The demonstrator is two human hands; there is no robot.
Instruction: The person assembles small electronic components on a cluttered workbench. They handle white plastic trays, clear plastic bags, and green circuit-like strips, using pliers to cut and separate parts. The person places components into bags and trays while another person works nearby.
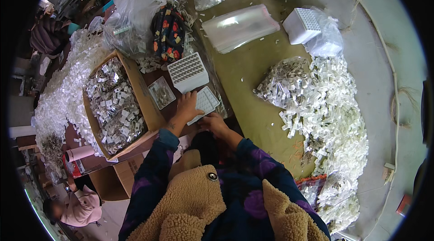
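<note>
A small white tray (207,99) with rows of round recesses lies tilted at the near edge of the work surface. My left hand (186,107) grips its left side, the thumb laid over the near part. At the tray's near right edge, the fingers of my right hand (214,124) are curled and closed against it; their tips are partly hidden. Just beyond stands a white block (188,73), its top filled with rows of round metal-looking pieces. A shallow clear box (161,93) with small metal parts sits left of my left hand.
An open cardboard box (156,121) of white-and-metal pieces stands at left. Heaps of white pieces (339,119) line the right. Farther back are clear plastic sleeves (242,28), another white holed block (301,26) and a floral bag (168,33). A person in pink (82,207) is at lower left.
</note>
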